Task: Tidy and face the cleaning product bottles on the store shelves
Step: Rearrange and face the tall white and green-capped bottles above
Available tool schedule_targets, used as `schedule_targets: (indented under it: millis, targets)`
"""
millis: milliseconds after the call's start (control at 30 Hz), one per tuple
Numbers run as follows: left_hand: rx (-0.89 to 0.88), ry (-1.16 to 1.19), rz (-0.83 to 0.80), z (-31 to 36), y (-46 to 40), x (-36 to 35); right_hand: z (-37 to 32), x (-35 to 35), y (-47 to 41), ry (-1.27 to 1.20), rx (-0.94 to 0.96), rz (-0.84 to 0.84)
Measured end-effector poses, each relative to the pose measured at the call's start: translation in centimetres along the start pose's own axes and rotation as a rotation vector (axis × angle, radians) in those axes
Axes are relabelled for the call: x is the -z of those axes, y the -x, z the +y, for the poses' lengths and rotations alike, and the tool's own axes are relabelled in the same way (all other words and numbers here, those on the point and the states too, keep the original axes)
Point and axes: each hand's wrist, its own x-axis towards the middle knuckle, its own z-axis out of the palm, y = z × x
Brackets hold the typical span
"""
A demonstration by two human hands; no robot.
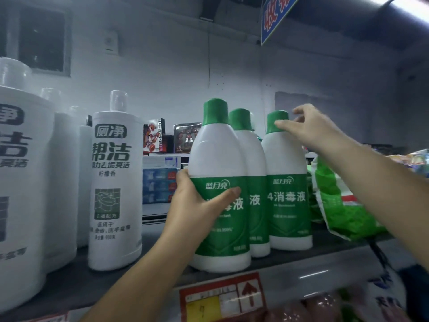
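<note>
Three white disinfectant bottles with green labels and green caps stand on the top shelf. My left hand grips the front bottle around its label, thumb across the front. The middle bottle stands half hidden behind it. My right hand reaches over the right bottle, its thumb touching the green cap and its fingers loosely spread beside it. To the left stands a white toilet cleaner bottle with its label facing front.
Larger white cleaner bottles crowd the shelf's left end. A green and white bag leans at the right of the bottles. Toy boxes and blue cartons sit behind. A red price tag hangs on the shelf edge.
</note>
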Motion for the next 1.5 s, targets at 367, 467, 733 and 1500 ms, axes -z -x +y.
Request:
schedule_targets:
  millis: [367, 467, 733, 1500]
  targets:
    - [-0.001, -0.151, 0.192, -1.3, -1.1, 1.2, 2.3, -2.7, 2.1, -0.134, -0.068, -0.034]
    - [-0.008, -0.264, 0.246, -1.6, -1.5, 1.2, 1.6, -2.9, 2.7, -0.019, 0.134, 0.17]
    - [0.117, -0.418, 0.274, -1.5, -3.1, 1.6, -3.3, -5.3, 3.6, 0.011, 0.522, 0.101]
    - [0.105, -0.79, 0.368, -5.6, -7.1, 3.1, -5.7, -11.3, 2.1, -0.162, 0.287, -0.03]
